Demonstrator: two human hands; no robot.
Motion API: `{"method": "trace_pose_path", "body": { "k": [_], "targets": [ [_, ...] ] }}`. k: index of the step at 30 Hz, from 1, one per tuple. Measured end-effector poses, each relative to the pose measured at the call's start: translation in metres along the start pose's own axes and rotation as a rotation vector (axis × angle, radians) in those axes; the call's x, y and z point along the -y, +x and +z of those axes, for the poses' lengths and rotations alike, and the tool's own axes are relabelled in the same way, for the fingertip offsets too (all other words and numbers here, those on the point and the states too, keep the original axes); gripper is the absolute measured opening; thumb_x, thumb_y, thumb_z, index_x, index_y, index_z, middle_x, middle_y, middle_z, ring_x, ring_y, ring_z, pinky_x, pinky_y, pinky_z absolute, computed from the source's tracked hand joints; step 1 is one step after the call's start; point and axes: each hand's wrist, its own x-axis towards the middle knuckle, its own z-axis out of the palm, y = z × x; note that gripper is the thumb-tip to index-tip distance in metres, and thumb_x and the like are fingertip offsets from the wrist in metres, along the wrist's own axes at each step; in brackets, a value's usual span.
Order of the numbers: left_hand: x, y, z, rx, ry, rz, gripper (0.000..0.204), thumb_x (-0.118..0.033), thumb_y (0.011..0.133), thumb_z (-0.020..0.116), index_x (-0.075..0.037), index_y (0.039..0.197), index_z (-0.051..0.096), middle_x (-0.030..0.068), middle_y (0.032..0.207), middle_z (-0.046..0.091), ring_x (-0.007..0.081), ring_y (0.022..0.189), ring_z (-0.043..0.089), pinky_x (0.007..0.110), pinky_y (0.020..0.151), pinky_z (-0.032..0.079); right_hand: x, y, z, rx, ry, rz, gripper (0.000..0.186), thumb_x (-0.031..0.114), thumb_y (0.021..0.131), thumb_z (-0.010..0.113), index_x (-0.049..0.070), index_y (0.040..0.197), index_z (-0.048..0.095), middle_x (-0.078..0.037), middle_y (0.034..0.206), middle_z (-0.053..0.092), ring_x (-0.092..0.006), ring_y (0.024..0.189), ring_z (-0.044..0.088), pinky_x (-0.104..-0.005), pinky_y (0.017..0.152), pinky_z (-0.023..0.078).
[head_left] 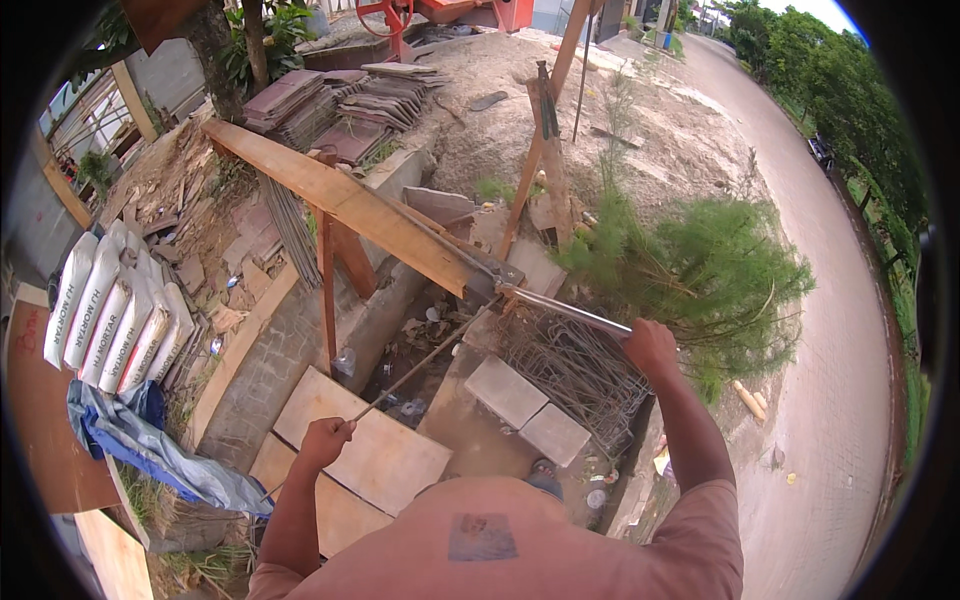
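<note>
My left hand (325, 442) is closed around a thin steel rod (415, 372), which slants up to the near end of a long wooden beam (350, 208). Stretched out to the right, my right hand (650, 348) grips the end of a silver metal pipe (570, 309). The pipe's other end meets the rod at the beam's tip, where a small dark metal piece (484, 286) sits; how they join is too small to make out. A wooden post (325, 290) props the beam. Below the pipe lies a heap of bent steel rods (575, 365).
Two pale blocks (507, 392) lie beside the rod heap, and large tan slabs (365, 430) lie near my left hand. White bags (115, 310) and a blue-grey tarp (170, 450) are at left. A feathery green bush (710, 275) stands right, before a paved road (800, 400).
</note>
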Motion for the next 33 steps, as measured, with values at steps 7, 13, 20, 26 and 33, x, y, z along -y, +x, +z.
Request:
{"method": "trace_pose_path", "body": {
  "k": [7, 13, 20, 26, 33],
  "targets": [
    [-0.021, -0.041, 0.033, -0.045, 0.011, -0.068, 0.043, -0.04, 0.092, 0.057, -0.002, 0.075, 0.066, 0.0154, 0.063, 0.06, 0.0248, 0.06, 0.06, 0.038, 0.06, 0.046, -0.02, 0.035, 0.025, 0.095, 0.017, -0.022, 0.019, 0.009, 0.073, 0.056, 0.005, 0.085, 0.07, -0.021, 0.087, 0.068, -0.0392, 0.086, 0.066, -0.048, 0.077, 0.052],
    [-0.019, -0.027, 0.016, -0.259, 0.158, 0.017, 0.044, -0.039, 0.09, 0.061, -0.001, 0.069, 0.059, 0.019, 0.057, 0.054, 0.0364, 0.052, 0.053, 0.044, 0.052, 0.04, -0.015, 0.017, 0.044, 0.096, 0.067, -0.001, 0.019, 0.013, 0.075, 0.058, 0.006, 0.088, 0.068, -0.021, 0.087, 0.068, -0.0394, 0.084, 0.066, -0.049, 0.077, 0.052],
    [-0.03, -0.034, 0.006, -0.331, 0.346, 0.071, 0.042, -0.041, 0.086, 0.065, -0.004, 0.068, 0.06, 0.0191, 0.063, 0.061, 0.04, 0.062, 0.06, 0.049, 0.057, 0.046, -0.003, -0.039, 0.092, -0.094, 0.3, 0.076, 0.021, 0.025, 0.079, 0.068, 0.004, 0.083, 0.063, -0.02, 0.081, 0.067, -0.0399, 0.077, 0.064, -0.0477, 0.07, 0.05],
    [-0.035, -0.057, -0.012, -0.572, -0.076, 0.198, 0.043, -0.032, 0.09, 0.066, -0.001, 0.064, 0.051, 0.0099, 0.052, 0.045, 0.022, 0.046, 0.046, 0.039, 0.046, 0.034, 0.07, -0.071, 0.1, -0.321, 0.824, 0.277, 0.031, 0.034, 0.088, 0.068, 0.003, 0.09, 0.066, -0.013, 0.068, 0.062, -0.0307, 0.062, 0.06, -0.041, 0.061, 0.045],
    [-0.005, -0.075, -0.091, -0.497, -0.616, 0.201, 0.044, -0.038, 0.095, 0.06, -0.006, 0.066, 0.051, -0.0029, 0.054, 0.041, 0.0058, 0.047, 0.035, 0.025, 0.043, 0.025, 0.103, -0.005, -0.027, -0.774, 0.687, -0.024, 0.032, 0.03, 0.092, 0.064, 0.002, 0.107, 0.066, -0.019, 0.121, 0.061, -0.035, 0.142, 0.03, -0.0416, 0.103, 0.038]
  ]
}}
